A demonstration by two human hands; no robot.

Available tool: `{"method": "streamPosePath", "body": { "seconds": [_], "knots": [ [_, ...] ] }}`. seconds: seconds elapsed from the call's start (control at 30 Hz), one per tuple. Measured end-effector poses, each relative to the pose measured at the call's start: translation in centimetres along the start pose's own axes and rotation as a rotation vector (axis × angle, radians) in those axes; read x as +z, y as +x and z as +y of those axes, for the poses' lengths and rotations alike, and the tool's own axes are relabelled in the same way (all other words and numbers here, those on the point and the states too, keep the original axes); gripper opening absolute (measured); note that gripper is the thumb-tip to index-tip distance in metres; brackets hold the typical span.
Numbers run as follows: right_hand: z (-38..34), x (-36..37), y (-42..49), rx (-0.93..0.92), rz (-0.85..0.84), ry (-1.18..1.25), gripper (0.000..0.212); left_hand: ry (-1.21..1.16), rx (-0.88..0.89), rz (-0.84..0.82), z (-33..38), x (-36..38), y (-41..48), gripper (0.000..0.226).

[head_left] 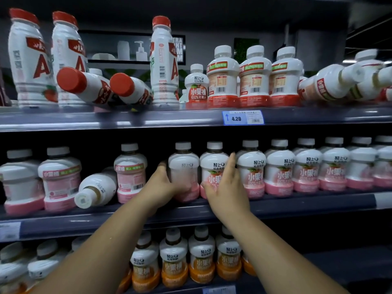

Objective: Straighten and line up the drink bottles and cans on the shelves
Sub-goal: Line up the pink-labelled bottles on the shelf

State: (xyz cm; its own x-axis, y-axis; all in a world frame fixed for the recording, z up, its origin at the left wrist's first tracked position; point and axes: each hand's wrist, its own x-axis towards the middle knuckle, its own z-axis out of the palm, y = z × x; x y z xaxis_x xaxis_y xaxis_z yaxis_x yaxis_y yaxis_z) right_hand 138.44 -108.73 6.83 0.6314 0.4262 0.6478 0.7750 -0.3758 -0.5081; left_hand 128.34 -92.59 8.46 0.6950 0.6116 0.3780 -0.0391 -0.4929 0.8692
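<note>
Left hand [167, 181] round pink "轻上" bottle [185, 161], blue "4.20" tag [242, 117] above

On the middle shelf [297, 205], the left hand [167, 181] grips an upright pink-based bottle [184, 164]; the right hand [228, 185] lies flat-fingered against the neighbouring bottle [213, 166]. Towards the shelf's left end lies a toppled bottle [95, 190].

Head cam, close, fwd at shelves [297, 203].

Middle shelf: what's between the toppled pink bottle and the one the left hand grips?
One upright pink bottle, barcode side out, stands between the toppled bottle and the gripped bottle in the left hand; head view.
</note>
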Motion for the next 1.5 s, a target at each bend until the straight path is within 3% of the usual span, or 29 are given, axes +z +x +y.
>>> {"method": "streamPosePath", "body": {
  "seconds": [0.2,0.37,0.47,0.7,0.87,1.03,1.23,1.37,1.5],
  "knots": [
    [0.1,-0.5,-0.4,0.02,0.032,-0.01,0.099,-0.046,-0.038,-0.13,-0.2,-0.3,0.8,0.076],
    [-0.3,-0.7,-1.1,0.029,0.09,-0.046,0.092,0.0,-0.002,-0.183,-0.4,0.0,0.8,0.046],
    [-1.1,-0.2,-2.0,-0.047,0.221,-0.063,0.08,0.019,0.014,-0.211,-0.2,0.0,0.4,0.038],
    [-5.6,2.9,-2.5,-0.288,0.266,0.149,0.057,0.231,0.252,-0.136,-0.1,-3.9,-2.9,0.087],
    [-10.1,6.2,-2.2,-0.32,0.185,0.226,0.06,0.192,0.41,-0.017,0.3,-10.0,-6.3,0.06],
    [-13.4,8.8,-1.8,-0.298,-0.017,0.186,0.079,0.443,0.502,0.169,-0.7,-15.0,-8.2,0.056],
    [-15.0,10.6,-0.2,-0.022,-0.241,0.203,0.125,0.618,0.367,0.212,-2.8,-17.0,-8.7,0.065],
    [-14.3,10.6,0.5,0.066,-0.232,0.363,0.126,0.63,0.352,0.215,-3.6,-17.3,-8.8,0.065],
    [-14.1,10.1,0.7,0.067,-0.357,0.424,0.126,0.64,0.33,0.206,-4.2,-16.9,-8.3,0.067]
  ]
}}
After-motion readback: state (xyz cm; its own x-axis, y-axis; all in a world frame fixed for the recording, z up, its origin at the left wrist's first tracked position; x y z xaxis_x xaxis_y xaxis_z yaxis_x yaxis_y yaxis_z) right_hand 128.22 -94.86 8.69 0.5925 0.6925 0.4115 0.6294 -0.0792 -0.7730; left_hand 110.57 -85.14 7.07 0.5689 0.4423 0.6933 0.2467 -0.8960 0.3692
